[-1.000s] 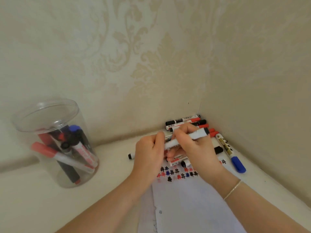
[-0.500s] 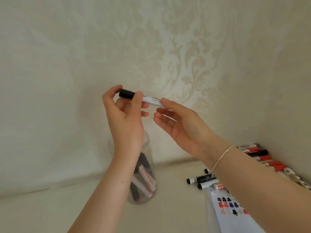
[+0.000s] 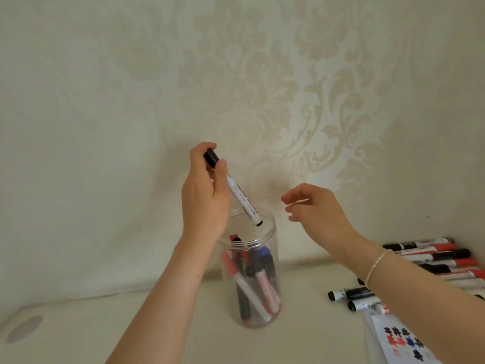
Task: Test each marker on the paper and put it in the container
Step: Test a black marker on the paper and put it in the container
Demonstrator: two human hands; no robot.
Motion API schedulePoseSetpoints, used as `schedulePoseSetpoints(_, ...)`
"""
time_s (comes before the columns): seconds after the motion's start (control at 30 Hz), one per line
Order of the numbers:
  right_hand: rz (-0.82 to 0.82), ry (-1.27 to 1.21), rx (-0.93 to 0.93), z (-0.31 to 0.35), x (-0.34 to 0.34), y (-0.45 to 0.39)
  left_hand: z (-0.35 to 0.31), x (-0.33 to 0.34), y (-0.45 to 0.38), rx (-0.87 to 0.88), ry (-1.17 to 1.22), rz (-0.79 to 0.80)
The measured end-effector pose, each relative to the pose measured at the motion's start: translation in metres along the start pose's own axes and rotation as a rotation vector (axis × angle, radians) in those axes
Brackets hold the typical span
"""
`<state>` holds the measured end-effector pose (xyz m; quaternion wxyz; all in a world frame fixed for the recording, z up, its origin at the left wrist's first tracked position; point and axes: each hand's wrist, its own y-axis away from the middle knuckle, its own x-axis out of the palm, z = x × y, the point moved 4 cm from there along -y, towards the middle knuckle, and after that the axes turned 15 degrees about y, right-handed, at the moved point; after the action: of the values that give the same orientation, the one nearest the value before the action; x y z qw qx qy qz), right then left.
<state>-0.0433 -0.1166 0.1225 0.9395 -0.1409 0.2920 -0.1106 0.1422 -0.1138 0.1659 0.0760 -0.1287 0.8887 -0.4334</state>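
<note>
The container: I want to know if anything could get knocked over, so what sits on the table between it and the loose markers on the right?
Nothing: the head view shows bare table between the container and the loose markers.

Cream damask-patterned wallpaper wall (image 3: 236,88) fills the upper frame; a pale cream tabletop (image 3: 91,324) spans the bottom.
</note>
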Motion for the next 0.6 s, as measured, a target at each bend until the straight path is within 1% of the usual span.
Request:
schedulePoseSetpoints(0.03, 0.014, 0.114, -0.004, -0.007, -0.002, -0.002, -0.001, 0.003, 0.0, 0.012, -0.082, 0.084)
schedulePoseSetpoints(0.07, 0.073, 0.265, -0.008, -0.015, -0.003, -0.003, 0.0, 0.007, 0.0, 0.015, -0.172, 0.189)
schedulePoseSetpoints(0.13, 0.298, 0.66, -0.002, -0.037, 0.0, -0.002, 0.003, 0.017, 0.002, -0.018, -0.336, 0.419)
schedulePoseSetpoints(0.17, 0.413, 0.854, 0.006, -0.05, 0.001, 0.002, 0.005, 0.022, 0.004, -0.065, -0.394, 0.523)
schedulePoseSetpoints(0.2, 0.5, 1.014, 0.013, -0.063, 0.002, 0.008, 0.008, 0.025, 0.005, -0.127, -0.424, 0.6)
schedulePoseSetpoints(0.23, 0.551, 1.13, 0.017, -0.074, 0.003, 0.013, 0.01, 0.027, 0.006, -0.185, -0.427, 0.643)
schedulePoseSetpoints(0.27, 0.57, 1.211, 0.016, -0.083, 0.003, 0.018, 0.011, 0.028, 0.006, -0.228, -0.413, 0.661)
schedulePoseSetpoints(0.37, 0.572, 1.309, 0.028, -0.101, 0.004, 0.026, 0.012, 0.031, 0.003, -0.323, -0.389, 0.697)
schedulePoseSetpoints(0.47, 0.604, 1.307, 0.053, -0.11, 0.005, 0.03, 0.019, 0.034, 0.005, -0.401, -0.537, 0.783)
schedulePoseSetpoints(0.6, 0.64, 1.305, 0.02, -0.109, 0.007, 0.031, 0.028, 0.043, 0.013, -0.422, -0.691, 0.938)
